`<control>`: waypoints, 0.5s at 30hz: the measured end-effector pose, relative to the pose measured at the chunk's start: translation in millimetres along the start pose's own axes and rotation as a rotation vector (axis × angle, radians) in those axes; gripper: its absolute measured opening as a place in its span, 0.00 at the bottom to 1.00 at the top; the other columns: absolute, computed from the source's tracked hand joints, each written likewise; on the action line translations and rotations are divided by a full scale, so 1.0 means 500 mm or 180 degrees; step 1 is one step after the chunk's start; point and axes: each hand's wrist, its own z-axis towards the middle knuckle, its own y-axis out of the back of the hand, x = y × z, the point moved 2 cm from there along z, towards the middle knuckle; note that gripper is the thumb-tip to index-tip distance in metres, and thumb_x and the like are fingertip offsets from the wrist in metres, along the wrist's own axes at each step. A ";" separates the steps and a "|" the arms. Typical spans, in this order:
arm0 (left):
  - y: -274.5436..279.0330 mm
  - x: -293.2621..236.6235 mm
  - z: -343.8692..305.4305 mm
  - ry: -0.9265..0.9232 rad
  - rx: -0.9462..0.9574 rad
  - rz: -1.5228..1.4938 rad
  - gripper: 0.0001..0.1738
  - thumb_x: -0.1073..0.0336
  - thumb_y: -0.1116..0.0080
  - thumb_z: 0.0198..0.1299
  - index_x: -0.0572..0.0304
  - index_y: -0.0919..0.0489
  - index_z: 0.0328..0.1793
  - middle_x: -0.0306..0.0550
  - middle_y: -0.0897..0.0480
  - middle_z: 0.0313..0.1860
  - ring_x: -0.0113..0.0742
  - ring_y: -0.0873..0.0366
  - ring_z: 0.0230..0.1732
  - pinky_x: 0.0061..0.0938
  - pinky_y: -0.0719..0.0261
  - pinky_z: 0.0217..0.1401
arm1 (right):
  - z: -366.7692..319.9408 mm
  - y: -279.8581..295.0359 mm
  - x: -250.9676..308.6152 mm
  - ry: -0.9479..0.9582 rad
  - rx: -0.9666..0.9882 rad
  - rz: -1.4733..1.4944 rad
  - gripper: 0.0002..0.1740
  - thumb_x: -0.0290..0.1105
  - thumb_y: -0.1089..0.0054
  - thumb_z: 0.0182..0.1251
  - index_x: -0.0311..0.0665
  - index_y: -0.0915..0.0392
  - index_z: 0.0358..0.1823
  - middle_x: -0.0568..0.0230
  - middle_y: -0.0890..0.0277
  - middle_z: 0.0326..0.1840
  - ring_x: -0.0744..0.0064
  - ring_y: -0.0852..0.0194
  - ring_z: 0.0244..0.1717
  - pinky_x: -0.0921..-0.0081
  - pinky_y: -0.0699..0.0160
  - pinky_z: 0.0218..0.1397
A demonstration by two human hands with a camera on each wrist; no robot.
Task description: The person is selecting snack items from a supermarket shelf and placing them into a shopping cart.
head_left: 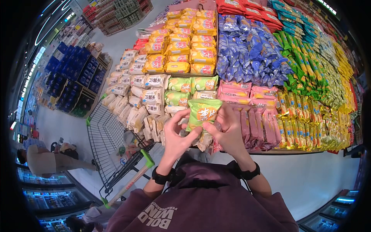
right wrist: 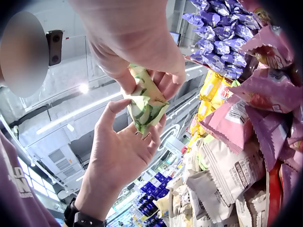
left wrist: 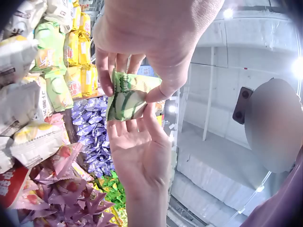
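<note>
A small green snack packet point(head_left: 204, 112) is held upright between both hands, its printed front facing the head camera. The left hand point(head_left: 178, 133) grips its left side, thumb at the lower front edge. On the right side, the right hand point(head_left: 228, 129) pinches it with the thumb on the front. In the left wrist view the packet point(left wrist: 130, 97) shows its side, with fingers behind it. From the right wrist, the packet point(right wrist: 146, 101) appears between both hands' thumbs and fingers.
Below the hands lie white packets point(head_left: 154, 96), green packets point(head_left: 178, 85) and pink packets point(head_left: 251, 125) on a display. Yellow packs point(head_left: 203, 40) and blue packets point(head_left: 247, 50) lie farther back. A shopping cart point(head_left: 112, 135) stands at the left; a person point(head_left: 40, 160) is beyond it.
</note>
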 end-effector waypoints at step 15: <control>-0.017 -0.019 -0.017 -0.0463 0.0265 0.0188 0.28 0.80 0.32 0.44 0.64 0.23 0.56 0.49 0.23 0.58 0.35 0.25 0.61 0.30 0.28 0.64 | -0.038 0.004 0.036 0.0232 0.0440 -0.0123 0.25 0.14 0.36 0.54 0.34 0.31 0.55 0.58 0.27 0.58 0.68 0.28 0.63 0.71 0.28 0.66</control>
